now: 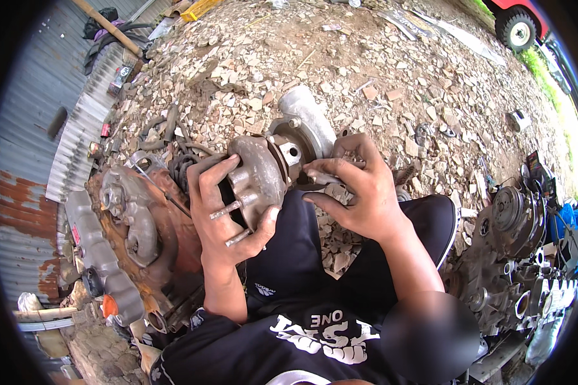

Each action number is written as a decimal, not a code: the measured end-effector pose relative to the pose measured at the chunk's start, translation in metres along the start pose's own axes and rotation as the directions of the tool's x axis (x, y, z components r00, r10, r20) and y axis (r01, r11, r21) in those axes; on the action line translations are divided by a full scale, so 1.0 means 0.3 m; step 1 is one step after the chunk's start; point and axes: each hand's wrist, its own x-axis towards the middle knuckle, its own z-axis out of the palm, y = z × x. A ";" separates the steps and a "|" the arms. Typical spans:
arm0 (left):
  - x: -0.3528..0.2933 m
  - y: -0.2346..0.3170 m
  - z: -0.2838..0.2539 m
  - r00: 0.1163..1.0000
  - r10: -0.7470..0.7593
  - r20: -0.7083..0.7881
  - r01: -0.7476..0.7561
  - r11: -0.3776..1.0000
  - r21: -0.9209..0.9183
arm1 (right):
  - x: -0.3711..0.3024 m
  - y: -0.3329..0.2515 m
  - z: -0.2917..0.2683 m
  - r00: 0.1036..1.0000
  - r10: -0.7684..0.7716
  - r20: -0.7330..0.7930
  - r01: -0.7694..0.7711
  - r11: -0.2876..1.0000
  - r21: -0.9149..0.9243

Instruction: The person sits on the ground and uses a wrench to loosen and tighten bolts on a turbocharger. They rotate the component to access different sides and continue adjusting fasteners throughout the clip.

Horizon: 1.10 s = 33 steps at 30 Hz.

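Note:
In front of me, above my lap, a grey metal turbocharger [258, 168] is held up, with its rounded turbine housing to the left and a lighter aluminium housing [307, 119] to the far right. Two studs [227, 210] stick out from its near left side. My left hand [217, 204] is wrapped round the turbine housing, thumb on the near side. At the turbocharger's right side, my right hand [359, 186] has its fingers bent round a slim grey metal piece [324, 179]. Whether this piece is loose or part of the turbocharger is hidden by the fingers.
A dirty engine [149, 221] with a grey cover lies on my left, beside hoses [173, 131] and a corrugated metal wall [29, 160]. Another engine [494, 269] with pulleys stands on my right. Broken stone covers the ground [237, 70]. A red vehicle's wheel [517, 29] shows far right.

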 end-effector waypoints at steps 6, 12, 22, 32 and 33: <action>-0.002 -0.011 0.001 1.000 0.013 -0.023 -0.013 1.000 -0.015 | -0.031 0.014 0.069 0.995 0.070 -0.071 -0.068 0.997 0.030; -0.022 -0.033 0.000 0.999 -0.033 -0.031 0.031 0.998 -0.060 | -0.004 -0.009 0.006 0.987 0.057 0.153 -0.054 0.998 -0.028; -0.027 -0.054 -0.007 0.997 -0.066 -0.048 0.061 0.994 -0.091 | -0.012 -0.014 0.049 0.993 0.008 0.120 -0.002 0.999 -0.049; -0.020 -0.053 -0.014 0.998 -0.026 -0.065 0.024 0.999 -0.037 | -0.020 -0.002 0.105 0.998 -0.044 -0.050 0.041 0.997 -0.063; -0.026 -0.057 -0.012 0.997 -0.044 -0.066 0.040 0.998 -0.058 | -0.018 -0.005 0.098 0.998 -0.056 -0.025 0.054 0.996 -0.076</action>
